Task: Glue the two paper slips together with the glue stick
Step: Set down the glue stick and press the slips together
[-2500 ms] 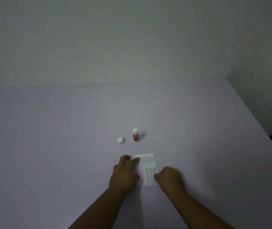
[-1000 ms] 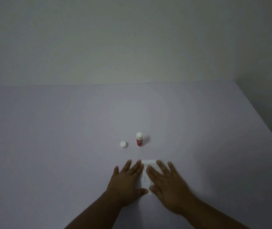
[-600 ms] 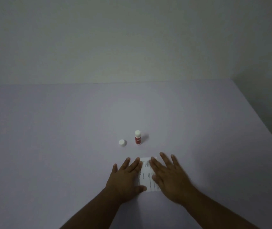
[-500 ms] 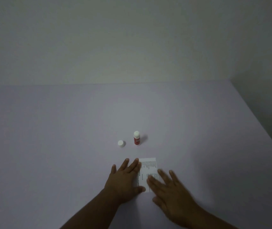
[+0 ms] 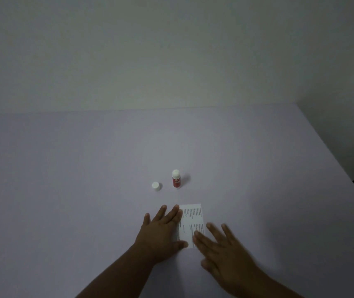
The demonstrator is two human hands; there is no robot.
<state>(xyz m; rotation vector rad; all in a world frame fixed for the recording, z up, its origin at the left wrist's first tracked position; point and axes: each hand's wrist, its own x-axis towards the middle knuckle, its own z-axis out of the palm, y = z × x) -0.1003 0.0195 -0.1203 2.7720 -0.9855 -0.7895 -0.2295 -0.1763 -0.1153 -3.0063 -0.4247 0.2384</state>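
The paper slips (image 5: 191, 224) lie flat on the pale bench (image 5: 64, 190), near the front edge, printed side up w/ small black text. They look like one white rectangle; I cannot tell where one slip ends and the other begins. The left hand (image 5: 161, 235) lies flat, palm down, on the left part of the paper, fingers spread, thumb at the lower edge; its grip is wide and holds nothing. The right hand (image 5: 225, 252) is also flat w/ fingers spread, a bit blurred, its fingertips (image 5: 196, 234) touching the lower right corner of the paper; grip wide, nothing in it. Behind the paper, apart from it, the red glue stick (image 5: 176, 179) stands upright w/o its cap. The white cap (image 5: 156, 186) stands just beside it, on the left, approx. in the bench's middle.
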